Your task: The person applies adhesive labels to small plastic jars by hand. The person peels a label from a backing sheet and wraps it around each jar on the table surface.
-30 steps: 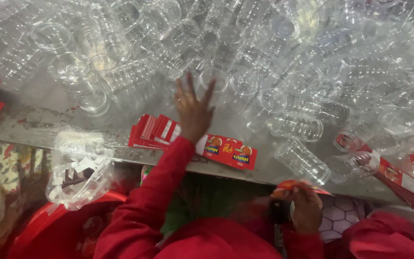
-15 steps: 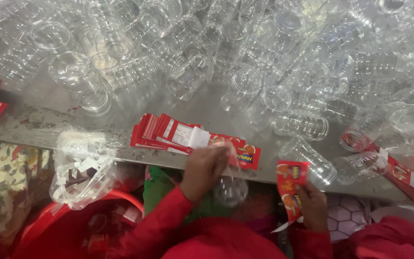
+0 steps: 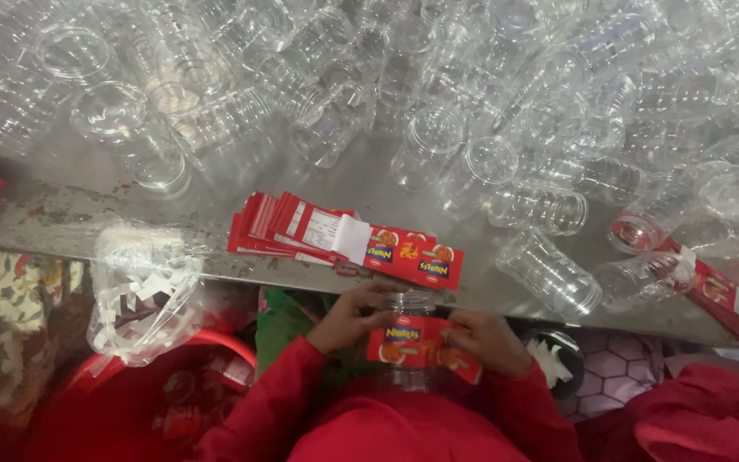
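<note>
Below the table edge (image 3: 215,272), the left hand (image 3: 354,315) and right hand (image 3: 487,340) hold 1 clear jar (image 3: 410,318) between them, pressing its red label (image 3: 421,346).

Left hand (image 3: 354,315), right hand (image 3: 489,340), both clasped.

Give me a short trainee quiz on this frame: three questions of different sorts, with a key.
1. True or false: both hands, left hand and right hand, are on the clear jar.
2. The red label on the jar is: A) wrapped over its side, B) lying on the floor, C) inside the jar.
3. Fill in: the stack of red labels lies on the metal table near its ____ edge.

Key: 1 true; 2 A; 3 front (near)
</note>
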